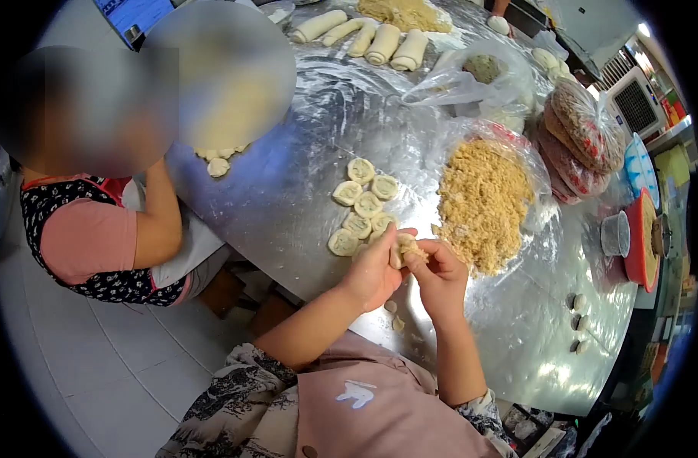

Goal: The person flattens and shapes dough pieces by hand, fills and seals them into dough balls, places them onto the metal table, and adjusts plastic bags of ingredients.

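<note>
My left hand is closed around a small piece of dough, held above the table's near edge. Tan crumbly filling shows at the dough's opening. The fingers of my right hand pinch together at this filling, touching the dough. Just beyond my left hand lie several round, flattened dough pieces with greenish centres. To the right of them, a large heap of crumbly filling rests on clear plastic. Small dough scraps lie close below my hands.
A co-worker's arm is at the left edge of the floured metal table. Dough rolls lie at the back. Filled plastic bags, a clear cup and a red basin stand along the right.
</note>
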Demonstrator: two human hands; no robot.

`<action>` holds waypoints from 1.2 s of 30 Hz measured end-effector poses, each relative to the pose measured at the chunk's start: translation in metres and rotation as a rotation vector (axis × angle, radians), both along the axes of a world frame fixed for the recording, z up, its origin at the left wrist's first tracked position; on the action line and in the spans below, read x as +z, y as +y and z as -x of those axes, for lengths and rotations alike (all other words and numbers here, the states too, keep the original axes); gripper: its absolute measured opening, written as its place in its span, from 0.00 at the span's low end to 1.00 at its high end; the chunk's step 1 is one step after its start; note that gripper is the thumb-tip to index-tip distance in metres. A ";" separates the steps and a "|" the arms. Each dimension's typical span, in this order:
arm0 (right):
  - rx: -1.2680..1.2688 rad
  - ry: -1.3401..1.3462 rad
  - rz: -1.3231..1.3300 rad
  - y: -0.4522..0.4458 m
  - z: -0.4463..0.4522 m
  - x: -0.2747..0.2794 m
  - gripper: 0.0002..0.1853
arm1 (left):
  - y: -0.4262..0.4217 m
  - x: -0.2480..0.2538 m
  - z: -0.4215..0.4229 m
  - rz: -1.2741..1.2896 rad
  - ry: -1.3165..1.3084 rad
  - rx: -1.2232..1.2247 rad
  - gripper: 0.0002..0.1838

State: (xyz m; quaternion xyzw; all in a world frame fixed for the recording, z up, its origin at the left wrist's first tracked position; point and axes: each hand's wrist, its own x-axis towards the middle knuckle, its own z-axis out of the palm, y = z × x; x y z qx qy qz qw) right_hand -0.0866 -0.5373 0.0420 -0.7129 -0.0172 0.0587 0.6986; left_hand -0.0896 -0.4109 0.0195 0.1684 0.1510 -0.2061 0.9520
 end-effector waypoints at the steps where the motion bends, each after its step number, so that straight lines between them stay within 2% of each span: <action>1: -0.010 -0.088 0.128 0.001 0.001 -0.002 0.09 | 0.002 0.000 0.001 -0.054 -0.030 0.009 0.19; 3: -0.035 -0.270 0.382 0.005 0.002 0.002 0.09 | 0.005 0.001 0.003 -0.164 -0.092 0.026 0.19; 4: -0.035 -0.287 0.465 0.008 0.001 0.005 0.09 | 0.008 0.000 0.003 -0.282 -0.108 -0.042 0.18; 7: 0.062 -0.332 0.558 0.004 0.001 0.002 0.14 | 0.004 -0.009 0.006 -0.446 -0.171 -0.049 0.17; 9: 0.019 -0.048 0.193 0.011 0.006 0.014 0.13 | -0.002 -0.024 0.004 -0.520 -0.269 0.049 0.17; 10: 0.019 -0.055 0.167 0.008 0.007 0.012 0.12 | -0.003 -0.025 0.004 -0.592 -0.265 0.062 0.18; 12: 0.006 -0.060 0.174 0.005 0.007 0.009 0.11 | 0.001 -0.021 0.004 -0.795 -0.257 0.015 0.19; 13: -0.011 -0.057 0.204 0.004 0.008 0.010 0.10 | -0.001 -0.020 0.005 -0.737 -0.265 0.038 0.20; 15: 0.000 -0.131 0.377 0.010 0.008 0.013 0.09 | 0.000 -0.008 0.008 -0.969 -0.311 -0.058 0.21; 17: 0.031 -0.140 0.534 0.014 0.008 0.020 0.10 | -0.008 -0.029 0.007 -0.770 -0.340 -0.068 0.19; 18: -0.034 -0.263 0.513 0.016 0.005 0.010 0.08 | -0.011 -0.032 0.007 -0.693 -0.334 -0.043 0.19; 21: 0.010 -0.222 0.530 0.012 0.003 0.006 0.10 | -0.009 -0.038 0.005 -0.500 -0.268 -0.055 0.17; 24: 0.037 -0.176 0.417 0.003 0.000 0.010 0.11 | 0.005 -0.014 0.006 -0.377 -0.177 -0.091 0.17; 27: -0.132 -0.250 0.358 -0.028 -0.010 -0.009 0.12 | 0.007 -0.020 0.003 -0.266 -0.111 -0.086 0.17; 29: -0.213 -0.238 0.581 -0.047 -0.015 -0.023 0.11 | 0.009 -0.021 0.002 -0.257 -0.129 -0.110 0.18; 31: -0.185 -0.212 0.821 -0.050 -0.012 -0.020 0.14 | 0.008 -0.021 0.001 -0.252 -0.159 -0.140 0.19; 34: -0.106 -0.347 1.005 -0.039 -0.005 -0.019 0.11 | 0.001 -0.018 0.002 -0.233 -0.203 -0.137 0.21; 36: -0.082 -0.221 1.004 -0.047 -0.006 -0.041 0.08 | -0.003 -0.018 0.002 -0.233 -0.193 -0.131 0.21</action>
